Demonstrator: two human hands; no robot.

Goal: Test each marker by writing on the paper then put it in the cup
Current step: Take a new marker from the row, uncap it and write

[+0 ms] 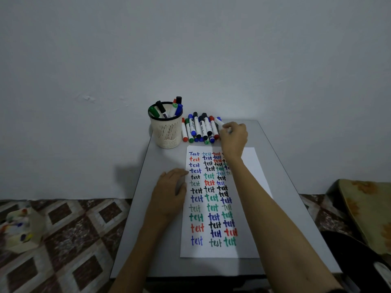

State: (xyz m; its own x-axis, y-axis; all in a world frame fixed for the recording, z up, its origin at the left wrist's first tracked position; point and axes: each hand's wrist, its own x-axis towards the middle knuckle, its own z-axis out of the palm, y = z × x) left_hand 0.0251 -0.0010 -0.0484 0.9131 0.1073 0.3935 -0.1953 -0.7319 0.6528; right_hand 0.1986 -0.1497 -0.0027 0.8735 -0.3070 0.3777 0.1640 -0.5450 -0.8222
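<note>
Two hands are over a small grey table (160, 157) set against a pale wall (190, 49).

Left hand (169, 190): flat, palm down, fingers straight and loose. It rests on the table at the left edge of the paper (245, 250), fingertips touching that edge about a third of the way down. It holds nothing.

Right hand (233, 137): reaches across the paper's top right corner to the far side of the table. Its fingers curl round a marker (219, 122) with a white barrel and blue cap, the cap end pointing to the wall. The grip is narrow and closed on the barrel. Whether the marker is off the table, I cannot tell.

Pile (200, 129): capped markers lying side by side just left of the held one, with red, green, blue and black caps, some stacked on others.

Cup (167, 132): a cream slotted holder with a dark rim, upright, just left of the pile at the table's far left corner. Several markers (167, 108) stand tilted inside it.

Paper: lies lengthwise in the middle of the table, with three columns of "test" in blue, red, black and green. Its right strip is bare.

Floor (69, 229): brown and pale diamond tiles. A blurred pale object (19, 229) with colour spots sits at far left, and patterned fabric (366, 208) at far right.
</note>
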